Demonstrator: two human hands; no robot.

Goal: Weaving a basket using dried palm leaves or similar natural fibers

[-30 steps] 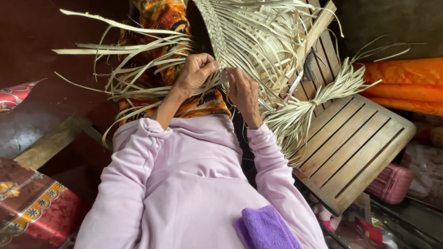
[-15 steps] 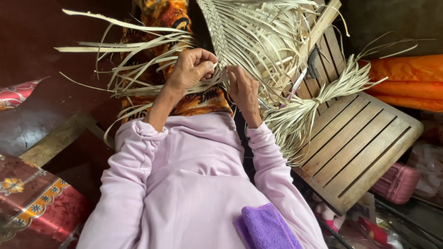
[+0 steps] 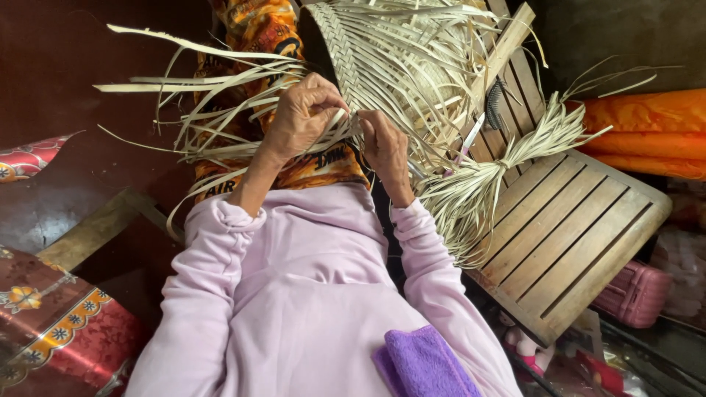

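Note:
A half-woven mat of pale dried leaf strips (image 3: 397, 59) lies across my lap, its plaited edge running up the middle and loose strips fanning out left and right. My left hand (image 3: 303, 117) is closed on a few loose strips at the woven edge. My right hand (image 3: 384, 145) pinches strips just beside it, fingers curled into the weave. Both arms wear lilac sleeves. An orange patterned cloth (image 3: 257, 33) covers my legs under the strips.
A wooden slatted chair (image 3: 573, 228) stands at the right, with a bundle of leaf strips (image 3: 485, 184) lying on it. Orange fabric (image 3: 647, 132) is at the far right, a pink case (image 3: 636, 294) below the chair, red patterned cloth (image 3: 51, 323) at the lower left, a purple cloth (image 3: 423, 364) on my chest.
My left hand has shifted slightly along the woven edge, its fingers curling tighter on the strips. My right hand stays nearly in place.

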